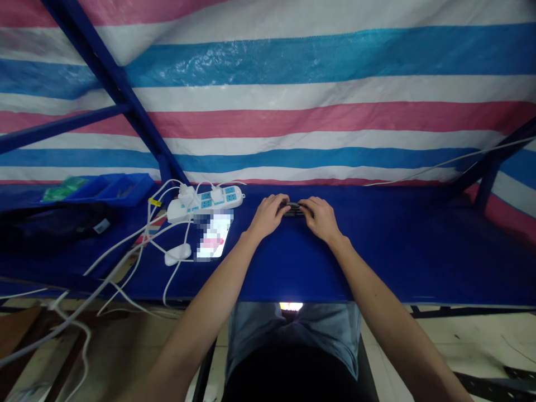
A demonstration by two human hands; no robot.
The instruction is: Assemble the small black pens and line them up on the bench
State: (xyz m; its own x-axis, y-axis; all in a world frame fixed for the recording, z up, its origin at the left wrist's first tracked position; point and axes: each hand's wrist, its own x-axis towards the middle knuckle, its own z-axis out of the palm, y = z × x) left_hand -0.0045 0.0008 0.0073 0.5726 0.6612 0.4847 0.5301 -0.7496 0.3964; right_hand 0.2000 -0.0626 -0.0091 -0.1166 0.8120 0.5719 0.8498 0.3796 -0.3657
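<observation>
Both my hands meet over the blue table (377,245), a little beyond its near edge. My left hand (268,214) and my right hand (321,216) each have their fingers curled round the ends of a small dark object (294,208). The object is mostly hidden by my fingers and too small to name. It sits just above or on the table top.
A white power strip (205,204) with plugs and white cables (138,245) lies left of my hands. A phone with a lit screen (214,237) is beside it. A blue bin (100,188) stands at the far left. A striped tarp (293,100) backs the table.
</observation>
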